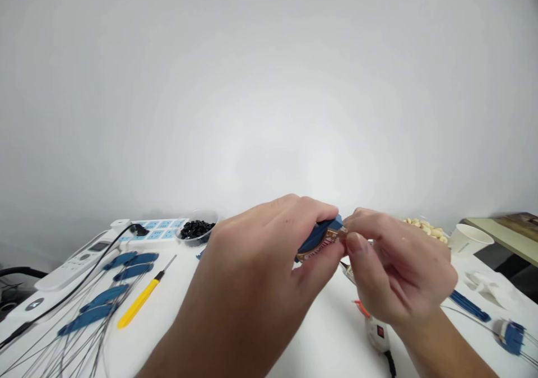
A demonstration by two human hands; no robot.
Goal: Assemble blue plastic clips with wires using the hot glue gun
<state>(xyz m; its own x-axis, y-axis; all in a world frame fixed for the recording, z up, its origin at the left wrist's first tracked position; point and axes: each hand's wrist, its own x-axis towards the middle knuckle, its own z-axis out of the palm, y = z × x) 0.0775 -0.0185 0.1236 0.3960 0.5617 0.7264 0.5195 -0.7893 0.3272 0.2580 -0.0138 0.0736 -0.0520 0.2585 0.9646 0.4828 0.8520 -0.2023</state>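
My left hand is wrapped round a blue part with a brownish inner edge and fine reddish strands, held above the table. Beside it, my right hand pinches at the part's right end with thumb and forefinger. What lies between those fingertips is too small to make out. Below the right hand a white tool with a red switch and an orange piece lies on the white table.
At the left lie several blue parts with thin wires, a yellow screwdriver, a power strip and a bowl of black pieces. Toward the right are a paper cup, pale pieces and another blue part.
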